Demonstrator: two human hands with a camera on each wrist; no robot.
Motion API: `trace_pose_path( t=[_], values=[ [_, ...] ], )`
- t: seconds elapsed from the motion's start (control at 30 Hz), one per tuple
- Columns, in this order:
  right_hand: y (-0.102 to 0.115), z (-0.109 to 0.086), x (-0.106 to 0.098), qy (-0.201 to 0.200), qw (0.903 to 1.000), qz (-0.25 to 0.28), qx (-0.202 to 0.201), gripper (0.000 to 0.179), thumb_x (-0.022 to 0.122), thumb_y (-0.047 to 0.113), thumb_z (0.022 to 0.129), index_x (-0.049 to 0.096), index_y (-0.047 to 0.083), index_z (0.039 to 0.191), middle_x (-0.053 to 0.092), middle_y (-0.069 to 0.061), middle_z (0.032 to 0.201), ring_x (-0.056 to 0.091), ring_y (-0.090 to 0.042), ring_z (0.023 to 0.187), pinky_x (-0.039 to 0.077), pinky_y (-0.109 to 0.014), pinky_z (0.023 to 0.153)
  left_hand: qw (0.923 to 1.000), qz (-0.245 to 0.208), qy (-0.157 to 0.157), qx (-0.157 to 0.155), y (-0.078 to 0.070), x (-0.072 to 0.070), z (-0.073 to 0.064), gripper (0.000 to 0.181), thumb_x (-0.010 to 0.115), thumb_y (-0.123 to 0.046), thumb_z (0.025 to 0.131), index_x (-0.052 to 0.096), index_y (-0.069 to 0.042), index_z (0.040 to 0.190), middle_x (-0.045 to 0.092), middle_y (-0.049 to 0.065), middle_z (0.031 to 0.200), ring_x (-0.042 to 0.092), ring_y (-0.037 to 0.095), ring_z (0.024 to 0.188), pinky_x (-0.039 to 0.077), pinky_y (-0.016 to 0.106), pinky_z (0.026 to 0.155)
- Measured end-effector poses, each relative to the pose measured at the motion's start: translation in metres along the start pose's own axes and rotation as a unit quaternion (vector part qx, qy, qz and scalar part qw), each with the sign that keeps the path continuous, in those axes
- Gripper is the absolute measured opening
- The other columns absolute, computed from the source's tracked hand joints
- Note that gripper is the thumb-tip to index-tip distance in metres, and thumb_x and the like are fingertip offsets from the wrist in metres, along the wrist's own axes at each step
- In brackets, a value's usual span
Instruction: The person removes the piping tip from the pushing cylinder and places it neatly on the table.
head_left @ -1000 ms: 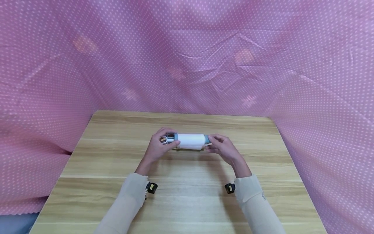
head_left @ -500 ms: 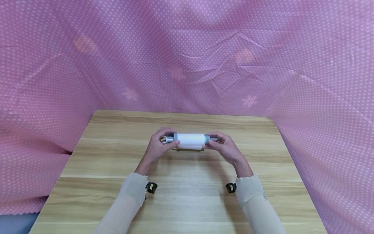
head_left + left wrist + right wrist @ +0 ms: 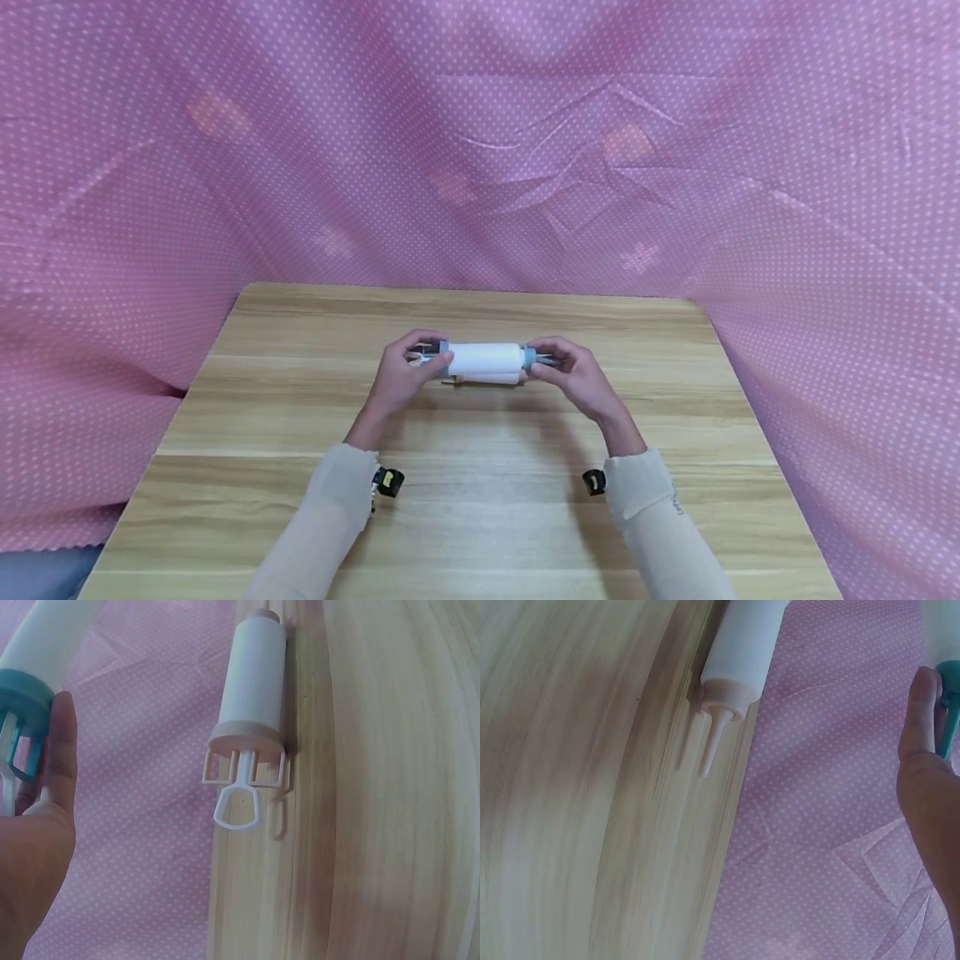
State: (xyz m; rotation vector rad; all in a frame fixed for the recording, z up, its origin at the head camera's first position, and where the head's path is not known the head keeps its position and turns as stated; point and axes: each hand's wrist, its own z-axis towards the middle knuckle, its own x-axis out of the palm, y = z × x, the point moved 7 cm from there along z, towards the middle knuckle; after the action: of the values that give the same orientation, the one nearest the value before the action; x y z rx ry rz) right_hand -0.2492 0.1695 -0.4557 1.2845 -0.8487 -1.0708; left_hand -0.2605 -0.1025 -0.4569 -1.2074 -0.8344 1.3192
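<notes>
A white icing syringe [image 3: 483, 357] with teal ends lies level between both hands, raised over the table. My left hand [image 3: 397, 375] grips its teal collar [image 3: 26, 694] at the plunger end, thumb along the near side. At the other end my right hand [image 3: 581, 383] pinches the teal nozzle cap [image 3: 949, 675] between thumb and fingers. A short white neck shows between barrel and cap. Below rests a second icing syringe [image 3: 253, 675] with pale pink ends, a white loop handle [image 3: 238, 808] and a pink nozzle [image 3: 715, 742]. Some fingers are hidden behind the held syringe.
The wooden table [image 3: 480, 517] spreads out in front of me. Pink dotted cloth [image 3: 480, 167] hangs behind it and along both sides. A small black wrist camera [image 3: 388, 482] sits at each sleeve cuff.
My right hand has shifted its grip on the nozzle cap. Since half a second ago, my left hand and the barrel have moved slightly left, and a white neck shows beside the cap.
</notes>
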Motion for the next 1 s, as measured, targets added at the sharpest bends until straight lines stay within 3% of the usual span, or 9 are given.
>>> trace_pose_path(
  t=[0.13, 0.57, 1.0],
  values=[
    [0.002, -0.001, -0.002, -0.009, 0.9999, 0.011, -0.006, 0.035, 0.066, -0.004, 0.095, 0.058, -0.010, 0.128, 0.065, -0.016, 0.119, 0.068, -0.020, 0.101, 0.057, -0.034, 0.091, 0.9997, -0.003, -0.007, -0.021, 0.004, -0.003, 0.000, 0.035, 0.075, -0.024, 0.092, 0.069, -0.001, 0.117, 0.066, 0.015, 0.114, 0.062, 0.027, 0.097, 0.059, 0.031, 0.076],
    [0.003, -0.003, -0.007, -0.017, 0.9995, 0.028, 0.003, 0.034, 0.064, -0.001, 0.097, 0.058, -0.009, 0.130, 0.064, -0.018, 0.117, 0.069, -0.022, 0.097, 0.057, -0.039, 0.092, 0.9996, 0.018, -0.010, -0.018, 0.012, -0.012, -0.005, 0.034, 0.077, -0.022, 0.090, 0.069, -0.006, 0.119, 0.067, 0.015, 0.117, 0.060, 0.026, 0.101, 0.055, 0.033, 0.080],
    [-0.002, -0.006, -0.012, -0.030, 0.9988, 0.034, 0.018, 0.034, 0.064, 0.008, 0.100, 0.058, -0.009, 0.129, 0.064, -0.014, 0.111, 0.067, -0.022, 0.096, 0.058, -0.040, 0.092, 0.9975, 0.009, -0.015, -0.068, 0.045, -0.034, -0.020, 0.043, 0.081, -0.019, 0.087, 0.065, -0.004, 0.124, 0.064, 0.014, 0.119, 0.056, 0.027, 0.104, 0.053, 0.035, 0.083]
  ],
)
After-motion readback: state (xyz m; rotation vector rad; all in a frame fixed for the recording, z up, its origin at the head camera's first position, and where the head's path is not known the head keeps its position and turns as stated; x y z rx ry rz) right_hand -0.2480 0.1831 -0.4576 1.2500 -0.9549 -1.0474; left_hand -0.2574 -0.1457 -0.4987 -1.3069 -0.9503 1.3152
